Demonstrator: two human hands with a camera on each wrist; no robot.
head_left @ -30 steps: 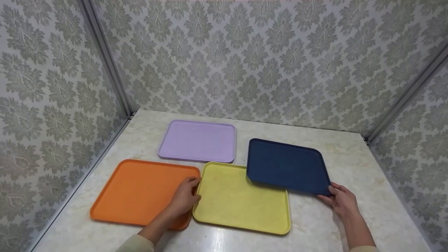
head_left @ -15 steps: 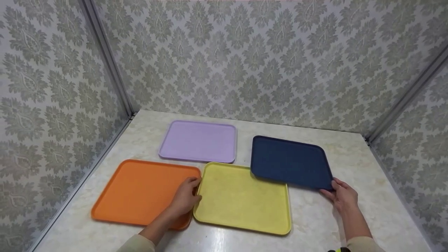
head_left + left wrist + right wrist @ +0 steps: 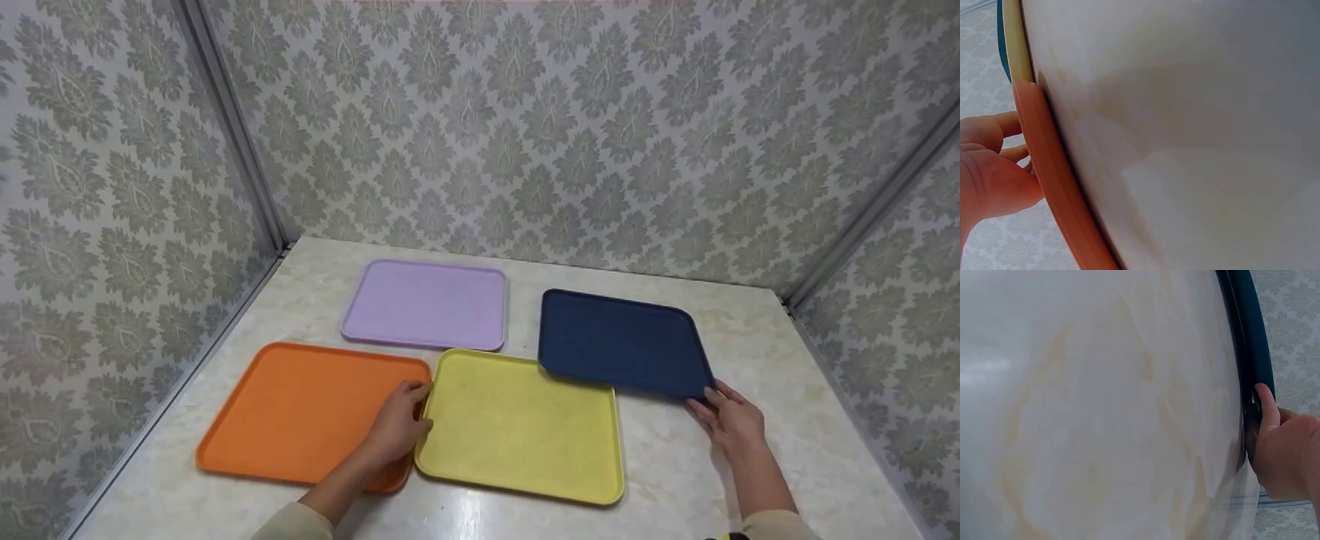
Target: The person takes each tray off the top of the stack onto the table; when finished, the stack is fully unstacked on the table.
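In the head view my right hand (image 3: 735, 424) holds the near right corner of a dark blue tray (image 3: 622, 341). The right wrist view shows that hand (image 3: 1286, 444) at the rim of the blue tray (image 3: 1252, 332), close above the table. The blue tray's near left corner overlaps the far right corner of a yellow tray (image 3: 517, 427). My left hand (image 3: 395, 424) lies over the right part of an orange tray (image 3: 300, 409), its thumb and fingers spread along the seam at the yellow tray's left rim. The orange and yellow trays sit side by side.
A light purple tray (image 3: 427, 304) lies farther back, behind the orange and yellow ones. All stand on a pale marbled table (image 3: 780, 352), with patterned walls (image 3: 510, 135) at the back and both sides.
The right hand has shifted the blue tray away and slightly right, and its near edge overlaps less of the yellow tray. My left hand and the other trays stay put.
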